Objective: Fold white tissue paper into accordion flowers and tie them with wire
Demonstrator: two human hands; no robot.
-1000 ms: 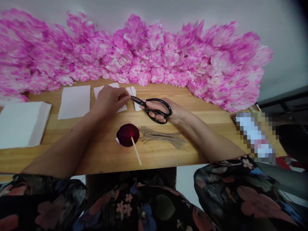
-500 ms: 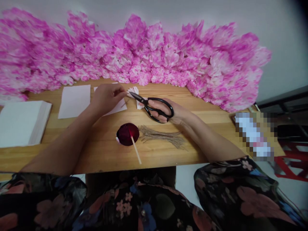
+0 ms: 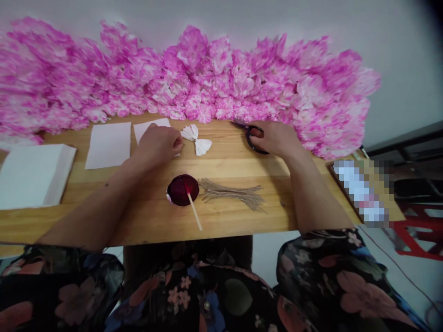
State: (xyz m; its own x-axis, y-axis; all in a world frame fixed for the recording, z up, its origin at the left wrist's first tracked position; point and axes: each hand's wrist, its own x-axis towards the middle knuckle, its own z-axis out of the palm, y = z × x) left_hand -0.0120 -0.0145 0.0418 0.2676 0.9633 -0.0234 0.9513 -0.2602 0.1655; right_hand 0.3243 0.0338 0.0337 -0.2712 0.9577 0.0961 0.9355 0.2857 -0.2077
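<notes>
Right hand (image 3: 277,138) curls round scissors (image 3: 248,132); blades (image 3: 238,123) best kept clear of pink flowers (image 3: 242,99). Left hand (image 3: 161,144) half-curled beside pleated paper (image 3: 196,140); cannot tell whether holding.

Worktop (image 3: 221,166) seen from the head. The right hand (image 3: 280,137) grips black-handled scissors (image 3: 248,131) near the foot of a bank of pink-and-white flowers (image 3: 194,83), blades pointing left. The left hand (image 3: 161,142), fingers curled, is just beside a pleated white paper bow (image 3: 195,140), pinched at its middle; contact is unclear. Beneath this hand lies a partly covered pale sheet (image 3: 143,127); farther left, another sheet (image 3: 108,145) and a thick white stack (image 3: 27,173). Nearer the viewer, a light stick (image 3: 194,211) leans from a dark red dish (image 3: 180,190) beside thin brown strands (image 3: 231,192).
</notes>
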